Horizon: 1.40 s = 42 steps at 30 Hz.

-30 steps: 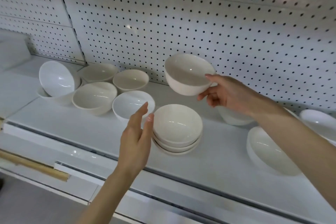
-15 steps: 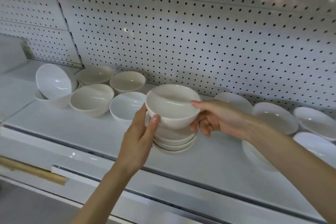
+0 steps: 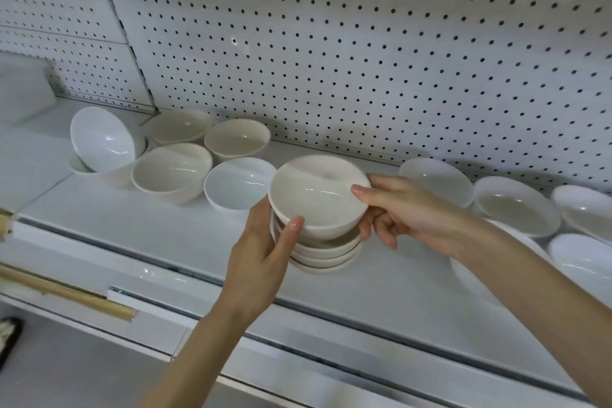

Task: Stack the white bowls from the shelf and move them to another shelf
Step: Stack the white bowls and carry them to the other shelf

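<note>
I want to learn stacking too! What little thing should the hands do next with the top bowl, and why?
Probably ease the top bowl down level into the stack, then let the right hand loosen its grip. The bowl looks tilted and high on the bowls beneath, the right thumb hooks over its rim, and the left hand steadies the side.

Open shelf left of left hand. Loose bowls block behind it; shallow bowls crowd beyond right hand.

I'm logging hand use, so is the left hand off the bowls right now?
No, the left hand grips the bowl stack, its thumb on the top bowl.
</note>
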{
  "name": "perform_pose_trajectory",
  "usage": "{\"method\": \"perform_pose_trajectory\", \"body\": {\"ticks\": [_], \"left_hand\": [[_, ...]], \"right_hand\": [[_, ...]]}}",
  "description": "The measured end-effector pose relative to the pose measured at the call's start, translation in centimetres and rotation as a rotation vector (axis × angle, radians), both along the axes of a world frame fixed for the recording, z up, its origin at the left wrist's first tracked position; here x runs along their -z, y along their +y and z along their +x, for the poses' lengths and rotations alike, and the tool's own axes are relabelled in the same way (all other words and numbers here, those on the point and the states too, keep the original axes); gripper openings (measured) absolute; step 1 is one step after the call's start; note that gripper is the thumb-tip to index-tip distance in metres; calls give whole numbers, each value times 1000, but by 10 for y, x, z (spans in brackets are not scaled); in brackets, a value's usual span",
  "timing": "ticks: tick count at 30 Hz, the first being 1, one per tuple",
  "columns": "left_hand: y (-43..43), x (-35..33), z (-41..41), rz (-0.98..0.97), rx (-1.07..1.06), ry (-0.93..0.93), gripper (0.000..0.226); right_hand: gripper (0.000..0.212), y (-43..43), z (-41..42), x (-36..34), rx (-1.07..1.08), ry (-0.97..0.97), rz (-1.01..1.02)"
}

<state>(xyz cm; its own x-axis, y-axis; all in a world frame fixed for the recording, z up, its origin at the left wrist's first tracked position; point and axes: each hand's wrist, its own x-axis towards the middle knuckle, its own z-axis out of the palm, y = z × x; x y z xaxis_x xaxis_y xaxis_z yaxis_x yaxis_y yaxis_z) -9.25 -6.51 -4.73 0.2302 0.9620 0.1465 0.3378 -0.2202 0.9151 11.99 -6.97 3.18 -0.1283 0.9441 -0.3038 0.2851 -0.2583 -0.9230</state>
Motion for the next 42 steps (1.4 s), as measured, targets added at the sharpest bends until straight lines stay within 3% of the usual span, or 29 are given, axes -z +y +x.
{"method": "perform_pose_trajectory", "body": {"ticks": [7,13,20,24,27,29,33,35,37,38,42], "left_hand": [[-7,0,5,-3,-27,-2,44],[-8,-4,6,33,-34,27,71],[-11,-1,8,-10,-55,-1,70],[-10,0,6,-34,-51,-37,67],[-9,0,0,-32,-55,-72,57],[-9,3,-4,-42,-98,-83,65],[-9,7,-4,71,-270,58,67],[-8,8,4,112,-352,24,64],[-7,6,15,94,-356,-112,63],[-6,5,20,67,-339,-192,60],[2,3,37,-92,-308,-480,49]], "right_hand": [[19,-8,1,5,-1,17,6],[22,-10,-2,8,22,62,-2],[20,-12,-4,8,42,62,19],[25,-15,-3,10,62,-35,78],[28,-16,3,16,221,-130,218],[27,-19,7,22,363,-125,326],[29,-24,6,45,393,12,287],[53,-25,-1,56,336,169,255],[81,-22,-12,69,328,304,254],[86,-20,-18,75,352,345,268],[61,-12,-45,84,506,529,365]]}}
